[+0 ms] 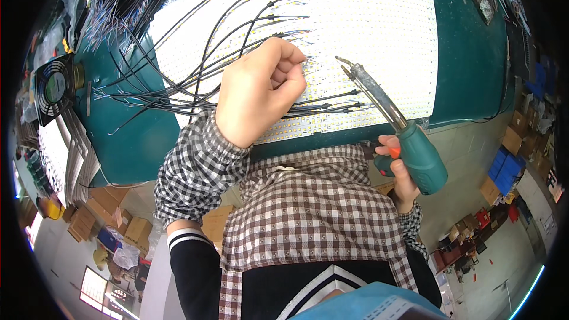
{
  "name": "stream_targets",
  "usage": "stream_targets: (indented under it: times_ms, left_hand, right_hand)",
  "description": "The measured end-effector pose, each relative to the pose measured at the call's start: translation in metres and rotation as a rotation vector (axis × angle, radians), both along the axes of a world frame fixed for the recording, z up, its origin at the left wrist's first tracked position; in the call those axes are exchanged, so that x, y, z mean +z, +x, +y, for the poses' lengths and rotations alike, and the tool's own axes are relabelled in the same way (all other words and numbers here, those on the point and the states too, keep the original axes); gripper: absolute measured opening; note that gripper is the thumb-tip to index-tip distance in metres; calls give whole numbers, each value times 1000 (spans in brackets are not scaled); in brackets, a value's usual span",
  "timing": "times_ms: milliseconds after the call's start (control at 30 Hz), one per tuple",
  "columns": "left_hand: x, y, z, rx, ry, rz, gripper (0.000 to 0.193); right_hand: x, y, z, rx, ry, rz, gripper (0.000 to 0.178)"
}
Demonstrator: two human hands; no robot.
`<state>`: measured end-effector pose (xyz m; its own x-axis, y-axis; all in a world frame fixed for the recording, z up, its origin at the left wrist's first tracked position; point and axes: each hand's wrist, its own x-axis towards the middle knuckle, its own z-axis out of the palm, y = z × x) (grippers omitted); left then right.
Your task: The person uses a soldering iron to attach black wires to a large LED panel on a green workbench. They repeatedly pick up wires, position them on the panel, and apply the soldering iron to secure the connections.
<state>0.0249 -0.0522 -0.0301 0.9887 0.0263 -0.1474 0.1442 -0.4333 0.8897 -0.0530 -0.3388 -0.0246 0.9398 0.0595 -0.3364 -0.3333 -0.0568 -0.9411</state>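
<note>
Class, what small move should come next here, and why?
Probably ease the green soldering gun in the right hand leftward until its tip meets the wire end: the left hand seems to pinch it over the white board, while the tip stands apart, to its right.

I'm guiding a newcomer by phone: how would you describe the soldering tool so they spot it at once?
Find the big white sheet on the green table. Just off its near edge, toward the right, the right hand holds the soldering tool. Unlike the thin black cables, it has a fat green handle, an orange trigger and a long metal shaft.
</note>
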Motion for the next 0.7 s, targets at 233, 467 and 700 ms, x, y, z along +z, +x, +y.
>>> stream_targets:
  times_ms: [233, 467, 700]
  left_hand:
    - [-4, 0, -3, -55, 72, -61, 10]
    - [-10, -1, -5, 22, -55, -51, 12]
    - [-3, -4, 3, -90, -99, 88, 17]
  right_hand:
    - [8, 12, 8, 83, -75, -55, 55]
    - [7, 13, 7, 80, -59, -75, 52]
    - [5, 11, 5, 67, -57, -81, 50]
